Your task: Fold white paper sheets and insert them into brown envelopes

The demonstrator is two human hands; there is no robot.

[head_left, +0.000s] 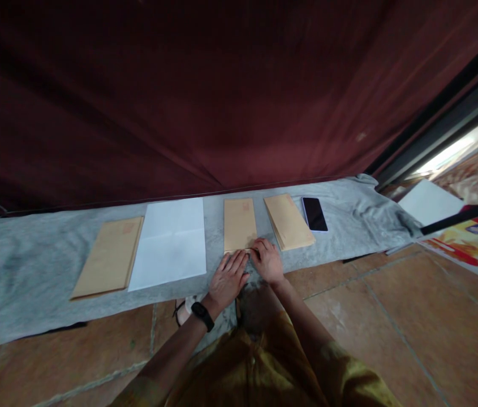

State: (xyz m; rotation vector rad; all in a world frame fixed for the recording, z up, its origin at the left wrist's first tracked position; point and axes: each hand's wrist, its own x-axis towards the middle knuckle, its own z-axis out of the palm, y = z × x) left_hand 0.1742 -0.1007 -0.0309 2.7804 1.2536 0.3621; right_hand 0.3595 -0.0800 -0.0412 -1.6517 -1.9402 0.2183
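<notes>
A brown paper envelope [239, 221] lies in front of me on the grey cloth, with a reddish print near its far right corner. My left hand [228, 278], with a black band on the wrist, rests its outstretched fingers at the envelope's near edge. At that edge's right end, my right hand [267, 261] has its fingers curled and pinched on the paper. Close to the right hand is a small stack of similar envelopes [290, 221]. Left of the middle lie a stack of white paper [173, 243] and another brown envelope stack [109, 255].
A phone [315, 214] lies dark-screened beyond the right stack. The grey cloth [351, 217] covers a long narrow surface against a dark red curtain [205, 102]. A metal frame [446, 104] and a colourful printed package [472, 240] stand at right, above floor tiles [349, 308].
</notes>
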